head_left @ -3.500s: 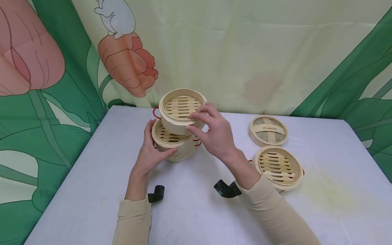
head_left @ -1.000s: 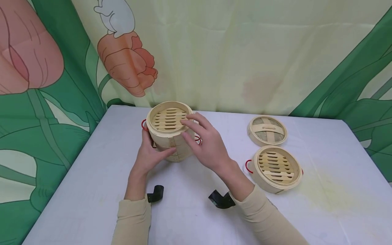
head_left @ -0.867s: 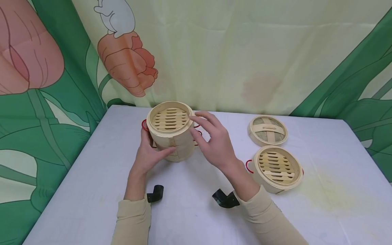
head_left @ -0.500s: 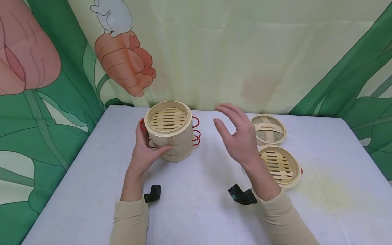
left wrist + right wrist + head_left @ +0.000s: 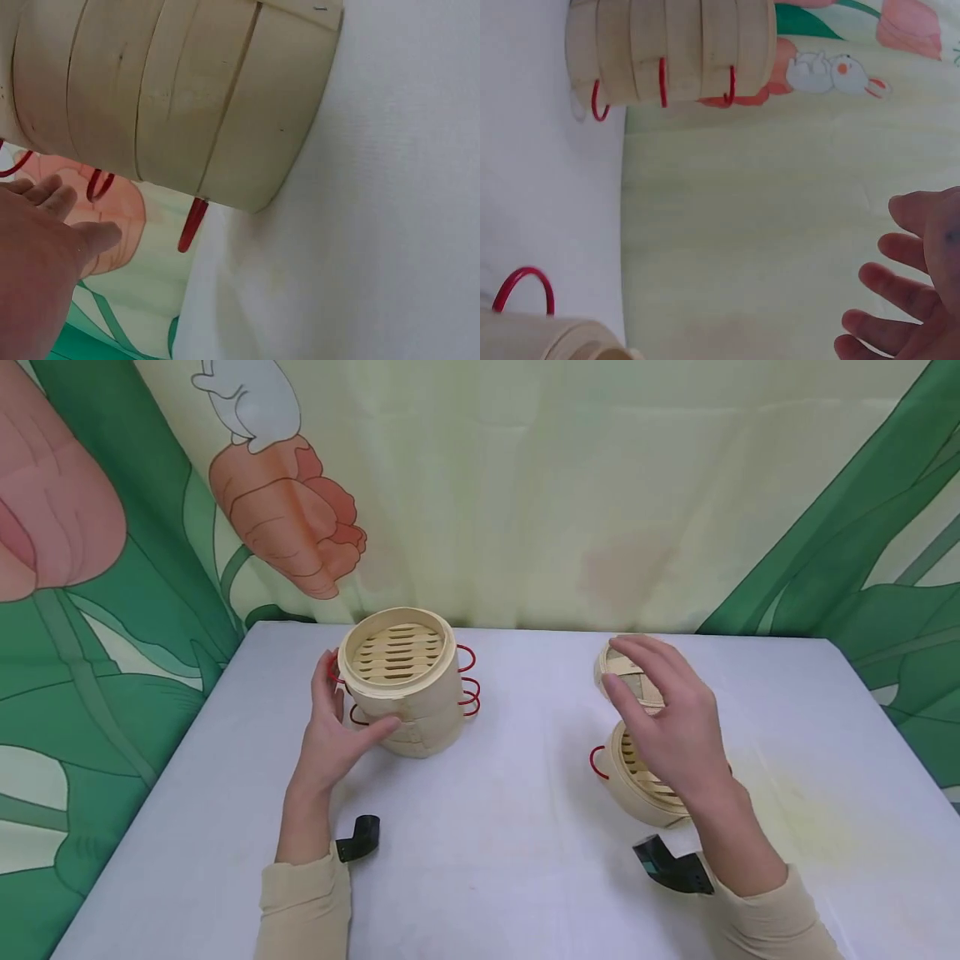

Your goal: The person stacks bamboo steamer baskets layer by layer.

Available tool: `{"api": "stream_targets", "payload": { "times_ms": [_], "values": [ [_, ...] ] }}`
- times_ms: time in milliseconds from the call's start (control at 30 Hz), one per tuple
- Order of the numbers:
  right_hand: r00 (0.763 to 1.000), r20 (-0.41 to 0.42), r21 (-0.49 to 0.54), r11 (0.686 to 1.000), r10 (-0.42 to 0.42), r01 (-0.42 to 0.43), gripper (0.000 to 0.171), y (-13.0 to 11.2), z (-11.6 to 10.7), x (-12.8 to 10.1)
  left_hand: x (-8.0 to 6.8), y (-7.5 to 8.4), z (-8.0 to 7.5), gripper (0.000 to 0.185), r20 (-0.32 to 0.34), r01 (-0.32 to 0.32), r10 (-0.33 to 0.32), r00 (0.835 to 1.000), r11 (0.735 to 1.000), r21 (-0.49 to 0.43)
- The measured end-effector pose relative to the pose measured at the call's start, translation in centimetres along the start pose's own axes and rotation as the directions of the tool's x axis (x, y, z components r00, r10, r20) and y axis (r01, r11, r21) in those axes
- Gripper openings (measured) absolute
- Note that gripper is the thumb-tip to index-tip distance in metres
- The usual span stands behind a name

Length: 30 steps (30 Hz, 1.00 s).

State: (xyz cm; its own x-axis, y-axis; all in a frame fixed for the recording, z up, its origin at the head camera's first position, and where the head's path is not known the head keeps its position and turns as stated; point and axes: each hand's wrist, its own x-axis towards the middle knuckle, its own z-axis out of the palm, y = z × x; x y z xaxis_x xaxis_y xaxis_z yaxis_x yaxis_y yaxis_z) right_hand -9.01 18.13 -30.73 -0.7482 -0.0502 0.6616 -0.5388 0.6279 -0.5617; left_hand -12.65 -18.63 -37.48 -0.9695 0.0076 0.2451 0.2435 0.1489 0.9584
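A stack of round bamboo steamer baskets [image 5: 420, 714] with red side loops stands on the left half of the table, a slatted tier uppermost. Beside its left side is my left hand [image 5: 332, 742], thumb toward the front. In the left wrist view, that hand [image 5: 37, 262] has loosely extended fingers, with a gap to the stack [image 5: 172, 97]. My right hand [image 5: 682, 727] hovers, holding nothing, over the bamboo lid [image 5: 637, 683] and a single steamer basket [image 5: 633, 789], partly hiding both. Its spread fingers show in the right wrist view, where the stack [image 5: 675, 45] is at the top.
A white cloth covers the table [image 5: 480, 877]. Behind it hangs a printed curtain [image 5: 525, 510] with a carrot, a rabbit and leaves. Black wrist-camera mounts [image 5: 678, 868] stick out from both sleeves.
A steamer basket held by my right hand was set on top of the stack and let go. That hand then moved right, over the lid and single basket. My left hand stayed by the stack.
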Motion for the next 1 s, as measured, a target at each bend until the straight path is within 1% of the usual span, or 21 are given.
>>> {"api": "stream_targets", "payload": {
  "times_ms": [200,267,367,433,533,667,867,1000],
  "values": [
    [0.997,0.058,-0.069,0.996,0.054,-0.050,0.045,1.1,-1.9,-1.7,-0.2,0.6,-0.3,0.118,-0.026,0.018,-0.017,1.000,0.999,0.029],
    [0.993,0.073,-0.094,0.992,0.089,-0.082,0.046,1.6,-2.5,-2.3,-0.1,0.7,-0.3,0.117,-0.028,0.017,-0.016,0.999,0.999,0.030],
    [0.982,0.106,-0.125,0.981,0.159,-0.146,0.045,2.3,-3.5,-3.3,0.1,0.8,-0.2,0.117,-0.021,0.007,-0.007,1.000,1.000,0.027],
    [0.970,0.134,-0.148,0.972,0.200,-0.180,0.044,2.9,-4.1,-4.0,0.2,0.9,-0.1,0.117,-0.017,0.001,-0.001,1.000,0.999,0.033],
    [0.944,0.193,-0.187,0.955,0.266,-0.231,0.043,3.6,-5.0,-4.8,0.5,1.1,-0.1,0.117,-0.017,-0.009,0.010,1.000,0.999,0.049],
    [0.904,0.275,-0.244,0.933,0.328,-0.264,0.043,4.3,-6.1,-5.5,0.8,1.7,-0.1,0.118,-0.016,-0.023,0.025,1.000,0.997,0.070],
    [0.861,0.376,-0.294,0.926,0.341,-0.238,0.052,5.3,-7.3,-6.4,1.1,2.5,0.0,0.116,-0.010,-0.017,0.018,1.000,0.994,0.111],
    [0.838,0.397,-0.338,0.909,0.374,-0.245,0.060,5.9,-7.8,-7.6,1.1,2.7,0.1,0.114,0.004,-0.024,0.024,1.000,0.989,0.145]
  ]
}}
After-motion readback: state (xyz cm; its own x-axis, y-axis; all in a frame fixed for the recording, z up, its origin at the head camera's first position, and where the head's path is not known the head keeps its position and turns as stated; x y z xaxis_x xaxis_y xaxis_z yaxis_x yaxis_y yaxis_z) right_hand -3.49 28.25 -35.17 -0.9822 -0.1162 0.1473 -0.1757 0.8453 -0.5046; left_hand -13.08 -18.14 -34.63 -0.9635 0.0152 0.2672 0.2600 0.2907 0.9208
